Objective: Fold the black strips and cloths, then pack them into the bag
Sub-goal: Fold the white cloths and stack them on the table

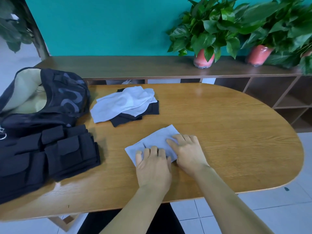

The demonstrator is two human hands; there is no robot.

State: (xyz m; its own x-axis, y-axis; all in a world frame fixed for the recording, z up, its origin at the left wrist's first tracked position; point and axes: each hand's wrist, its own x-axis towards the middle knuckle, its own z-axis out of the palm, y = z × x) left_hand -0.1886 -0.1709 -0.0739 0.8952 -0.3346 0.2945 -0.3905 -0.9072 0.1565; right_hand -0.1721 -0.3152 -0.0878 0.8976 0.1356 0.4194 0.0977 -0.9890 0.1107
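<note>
While both hands (170, 159) lie flat, fingers straight, on the grey cloth (156, 141) near the desk's (236, 132) front edge, press the crease, align corners before folding again.

Table (219, 132): wood-grain top, warm tan, semi-gloss, with a soft sheen at its 12 o'clock edge.

Folded cloth (157, 141) under both hands: pale grey-white woven fabric, matt, smooth, lightly creased.

Loose cloths (125, 102) at 11 o'clock of it: thin white fabric, matt, rumpled, lying over black cloths (133, 118) of dull, soft knit.

Bag (55, 97) at 10 o'clock: black matt textile with grey printed pattern; lining pale cream, smooth.

Black strips (70, 149) at 9 o'clock: thick matt black fabric, stacked flat.

Shelf (135, 66) behind: darker wood, low sheen.

Pots (203, 59): pink, glossy.
</note>
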